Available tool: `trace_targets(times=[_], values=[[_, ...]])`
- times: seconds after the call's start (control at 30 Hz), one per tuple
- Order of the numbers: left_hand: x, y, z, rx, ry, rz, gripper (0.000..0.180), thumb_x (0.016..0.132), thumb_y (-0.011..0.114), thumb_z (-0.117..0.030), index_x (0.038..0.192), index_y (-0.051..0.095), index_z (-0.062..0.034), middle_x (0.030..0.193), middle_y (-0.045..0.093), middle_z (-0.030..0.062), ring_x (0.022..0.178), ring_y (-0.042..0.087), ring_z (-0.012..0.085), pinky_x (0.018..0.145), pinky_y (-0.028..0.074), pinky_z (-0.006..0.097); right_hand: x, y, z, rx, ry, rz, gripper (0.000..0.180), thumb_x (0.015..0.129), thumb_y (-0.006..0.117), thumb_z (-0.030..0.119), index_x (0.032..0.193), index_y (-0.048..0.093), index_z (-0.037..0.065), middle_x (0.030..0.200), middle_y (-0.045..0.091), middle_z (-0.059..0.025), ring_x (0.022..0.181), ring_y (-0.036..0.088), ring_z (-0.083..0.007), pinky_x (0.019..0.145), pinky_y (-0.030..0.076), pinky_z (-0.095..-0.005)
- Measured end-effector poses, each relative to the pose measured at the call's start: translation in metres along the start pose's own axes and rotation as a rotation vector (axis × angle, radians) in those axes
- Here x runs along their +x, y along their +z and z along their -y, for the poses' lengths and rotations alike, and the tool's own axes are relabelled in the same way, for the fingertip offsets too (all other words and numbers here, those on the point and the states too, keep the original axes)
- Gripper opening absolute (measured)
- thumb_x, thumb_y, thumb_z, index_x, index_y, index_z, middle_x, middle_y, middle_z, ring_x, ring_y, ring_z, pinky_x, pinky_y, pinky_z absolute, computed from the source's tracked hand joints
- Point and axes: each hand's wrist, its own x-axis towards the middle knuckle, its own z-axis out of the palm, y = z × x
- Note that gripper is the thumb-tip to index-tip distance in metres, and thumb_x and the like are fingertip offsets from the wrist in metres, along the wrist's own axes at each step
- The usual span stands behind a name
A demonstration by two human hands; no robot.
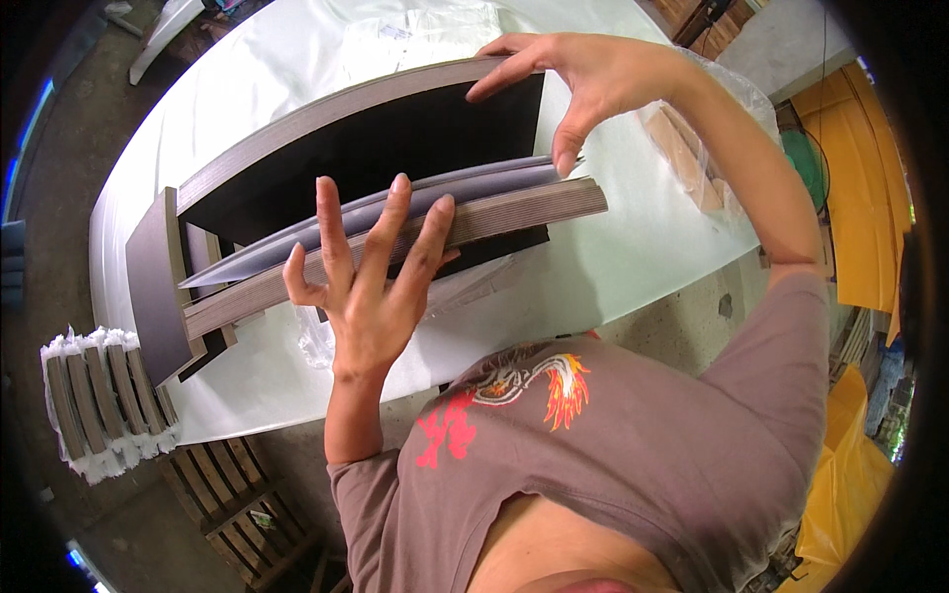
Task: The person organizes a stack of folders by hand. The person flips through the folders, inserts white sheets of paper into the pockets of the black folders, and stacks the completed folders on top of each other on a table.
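Several loose grey sheets (pixel 376 212) stand on edge between two thick stacks of grey-brown sheets. My left hand (pixel 371 267) lies against the near stack (pixel 529 210), its fingers spread and reaching up to the loose sheets. At the right end, the thumb of my right hand (pixel 593 84) touches the corner of the loose sheets. Its other fingers stretch over the end of the far stack (pixel 326 114), well apart from the thumb. The far stack shows a black inner face. A dark grey-brown upright block (pixel 153 282) stands across the left ends.
The stacks rest on a pale, glossy table (pixel 257 400). A clear plastic bag with brown pieces (pixel 682 158) lies at the right. Bundles with ragged white wrapping (pixel 104 395) sit by the left edge. Below is a slatted wooden pallet (pixel 237 504); orange-yellow sheeting (pixel 855 188) hangs at the right.
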Motion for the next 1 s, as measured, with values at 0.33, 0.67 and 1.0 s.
trace_targets(times=[0.33,0.67,1.0], values=[[-0.0057,0.0052,0.0040,0.004,0.021,-0.021,0.044,0.073,0.061,-0.051,0.116,0.059,-0.0423,0.128,0.055,-0.0099,0.128,0.041,0.0201,0.104,0.006,0.042,0.0039,-0.0016,-0.0027,0.022,0.011,0.012,0.077,0.047,0.086,0.032,0.117,0.062,0.012,0.137,0.038,-0.0250,0.126,0.040,-0.0387,0.104,0.033,-0.0484],[-0.0035,0.0041,0.0048,0.013,0.027,-0.012,0.044,0.073,0.062,-0.050,0.116,0.058,-0.0428,0.128,0.054,-0.0094,0.127,0.042,0.0166,0.103,0.006,0.041,0.0067,-0.0013,-0.0065,0.058,0.042,0.011,0.081,0.045,0.086,0.031,0.119,0.061,0.014,0.139,0.036,-0.0248,0.128,0.036,-0.0399,0.105,0.031,-0.0494],[-0.0018,0.0020,0.0025,-0.020,0.007,-0.002,0.045,0.072,0.065,-0.046,0.116,0.059,-0.0413,0.128,0.055,-0.0071,0.128,0.040,0.0182,0.101,0.009,0.040,0.0093,-0.0072,0.0020,0.090,0.126,0.063,0.082,0.043,0.086,0.019,0.121,0.060,0.016,0.142,0.033,-0.0203,0.131,0.035,-0.0356,0.109,0.026,-0.0453]])
